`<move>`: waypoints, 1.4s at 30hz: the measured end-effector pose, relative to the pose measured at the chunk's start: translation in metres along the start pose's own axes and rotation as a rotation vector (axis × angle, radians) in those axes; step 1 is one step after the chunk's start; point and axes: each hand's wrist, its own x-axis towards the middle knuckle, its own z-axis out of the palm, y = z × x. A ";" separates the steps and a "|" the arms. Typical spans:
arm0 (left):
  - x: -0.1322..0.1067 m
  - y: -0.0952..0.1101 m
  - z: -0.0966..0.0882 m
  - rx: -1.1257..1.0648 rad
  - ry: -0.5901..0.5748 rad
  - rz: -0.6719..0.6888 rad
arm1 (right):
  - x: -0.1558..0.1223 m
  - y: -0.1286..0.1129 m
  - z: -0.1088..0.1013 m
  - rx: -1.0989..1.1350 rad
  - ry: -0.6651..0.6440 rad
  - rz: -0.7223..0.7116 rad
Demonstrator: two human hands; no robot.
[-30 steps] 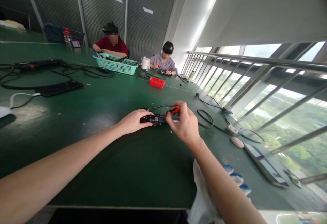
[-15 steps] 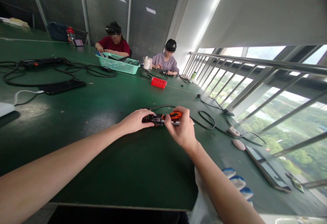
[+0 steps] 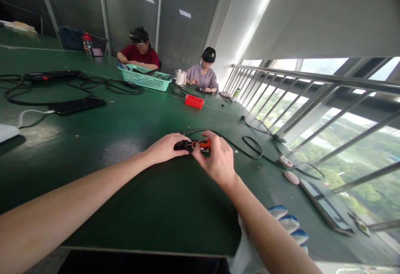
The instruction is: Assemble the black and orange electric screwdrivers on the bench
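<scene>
A black elongated device (image 3: 185,145) with a cable lies on the green table (image 3: 156,199) in front of me. My left hand (image 3: 164,148) grips its left end, fingers curled over it. My right hand (image 3: 215,160) is closed around an orange-handled tool (image 3: 204,143) and holds it down onto the device, covering its right part. The tool's tip is hidden between my hands.
Black cables (image 3: 253,147) loop to the right, near two pink oval things (image 3: 291,177) and a flat dark device (image 3: 325,205). A red tray (image 3: 194,101) and a teal basket (image 3: 143,78) stand farther off, where two people sit. A white cloth (image 3: 250,245) lies under my right arm.
My right hand has slid left along the device with the orange tool, from upright over the right end to lying low near the middle. My left hand has stayed put.
</scene>
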 end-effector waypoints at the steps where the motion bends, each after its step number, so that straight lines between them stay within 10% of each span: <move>1: 0.000 0.000 0.000 -0.005 -0.002 0.000 | 0.000 0.000 0.000 0.012 -0.013 0.020; 11: -0.002 0.001 -0.001 -0.023 -0.068 -0.088 | -0.004 0.030 -0.016 0.044 0.123 0.093; 42: -0.002 0.001 0.000 0.007 -0.087 -0.092 | 0.001 0.032 -0.019 -0.053 -0.041 -0.035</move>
